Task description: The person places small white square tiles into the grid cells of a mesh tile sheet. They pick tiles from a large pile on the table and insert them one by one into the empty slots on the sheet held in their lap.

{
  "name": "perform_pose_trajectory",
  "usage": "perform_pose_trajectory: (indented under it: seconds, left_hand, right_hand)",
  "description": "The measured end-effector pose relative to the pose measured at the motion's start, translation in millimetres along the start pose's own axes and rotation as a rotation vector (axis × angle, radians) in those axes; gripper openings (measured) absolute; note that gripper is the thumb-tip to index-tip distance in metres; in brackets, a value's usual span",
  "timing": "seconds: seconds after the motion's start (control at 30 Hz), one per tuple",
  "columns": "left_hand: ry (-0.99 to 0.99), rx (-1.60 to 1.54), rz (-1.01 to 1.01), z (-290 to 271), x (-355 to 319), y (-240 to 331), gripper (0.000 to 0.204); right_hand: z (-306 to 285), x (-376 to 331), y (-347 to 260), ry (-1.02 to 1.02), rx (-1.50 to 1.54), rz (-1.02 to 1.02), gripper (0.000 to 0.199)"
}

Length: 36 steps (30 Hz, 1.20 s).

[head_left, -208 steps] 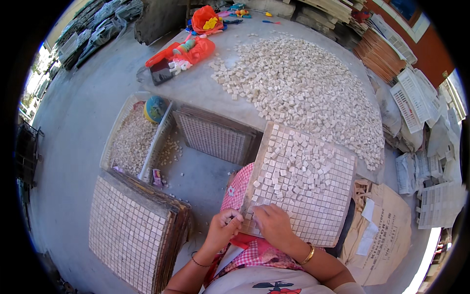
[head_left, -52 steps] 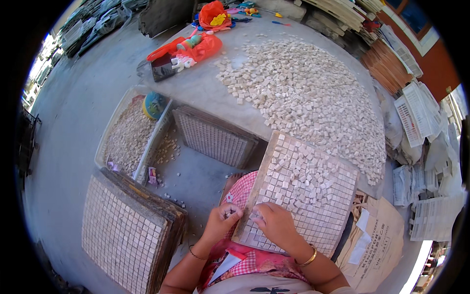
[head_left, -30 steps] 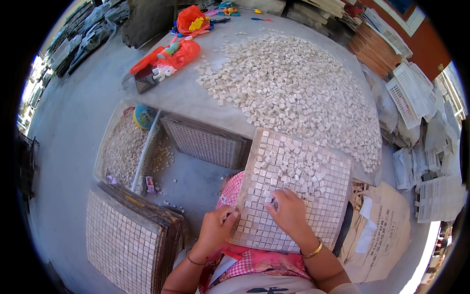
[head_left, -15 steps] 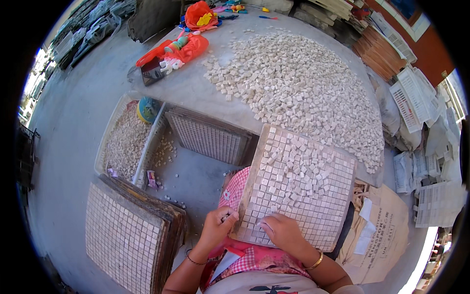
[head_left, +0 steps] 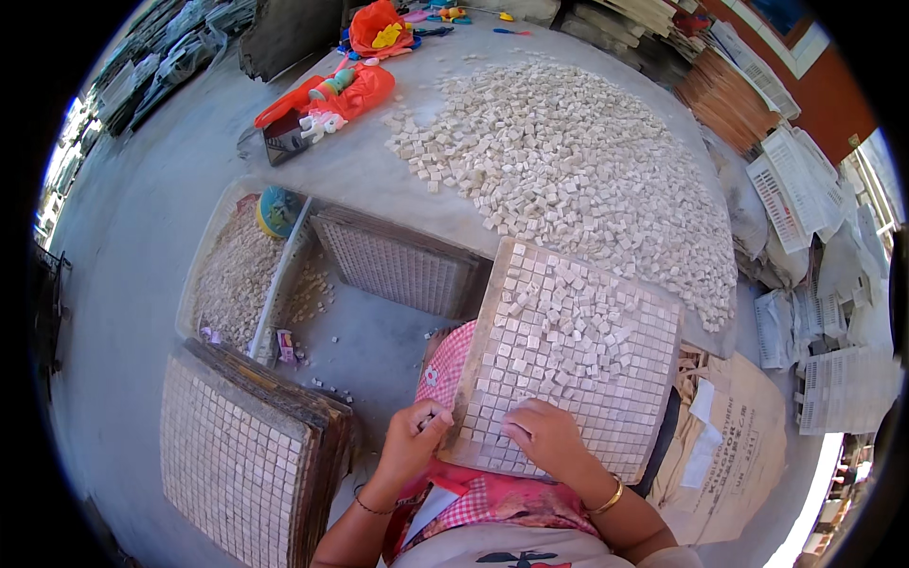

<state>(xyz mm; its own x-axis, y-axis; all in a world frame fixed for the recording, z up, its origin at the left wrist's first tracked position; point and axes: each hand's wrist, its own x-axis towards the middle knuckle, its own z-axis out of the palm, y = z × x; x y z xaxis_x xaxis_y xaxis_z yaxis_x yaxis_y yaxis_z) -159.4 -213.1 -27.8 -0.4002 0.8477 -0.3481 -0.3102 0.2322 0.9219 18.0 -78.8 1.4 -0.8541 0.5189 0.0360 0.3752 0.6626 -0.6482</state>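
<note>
A square grid tray (head_left: pixel 481 312) leans across my lap, many of its cells filled with small pale stone tiles. Loose tiles (head_left: pixel 578 327) lie heaped over its upper middle. My left hand (head_left: pixel 415 441) is closed beside the tray's lower left edge; what its curled fingers hold, if anything, is too small to make out. Over the lower rows, my right hand (head_left: pixel 544 437) is closed with its fingertips bent down at the grid. Whether a tile is between those fingertips is hidden.
A big pile of loose tiles (head_left: pixel 568 142) covers the table (head_left: pixel 445 204) ahead. Stacked filled trays (head_left: pixel 227 445) stand at left, more trays (head_left: pixel 388 265) under the table edge. A white bin (head_left: pixel 194 284) holds small chips. Red bags (head_left: pixel 365 90), a paper sack (head_left: pixel 734 464) and white crates (head_left: pixel 805 189) lie around.
My right hand has shifted slightly over the lower rows, and the white tile seen at its fingertips no longer shows. My left hand stays by the tray edge. The whole view has shifted a little.
</note>
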Motion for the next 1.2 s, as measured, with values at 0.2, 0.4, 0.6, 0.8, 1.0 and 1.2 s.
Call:
perform_pose_trajectory:
  seconds: [0.2,0.4,0.6,0.8,1.0,1.2]
  left_hand:
    - [0.039,-0.047,-0.04,-1.8,4.9,3.3,0.02]
    - [-0.006,-0.216,-0.063,2.4,5.4,5.8,0.022]
    - [0.051,0.003,-0.033,-5.7,4.7,5.8,0.018]
    - [0.054,-0.029,-0.002,-2.8,4.1,3.4,0.009]
    - [0.076,-0.039,-0.049,-7.6,-0.6,2.1,0.018]
    - [0.046,-0.027,-0.105,-8.4,-4.7,1.8,0.016]
  right_hand:
    - [-30.3,1.3,12.1,0.132,0.005,0.165,0.017]
    - [-16.4,5.2,10.6,0.12,-0.108,0.063,0.024]
    - [-10.6,-5.2,-8.1,0.066,-0.056,0.063,0.025]
    - [15.3,-23.0,-22.0,-0.066,-0.098,-0.042,0.026]
    - [16.5,-23.6,-26.9,-0.057,-0.114,-0.053,0.023]
    - [20.4,-22.7,-22.3,-0.068,-0.129,-0.086,0.016]
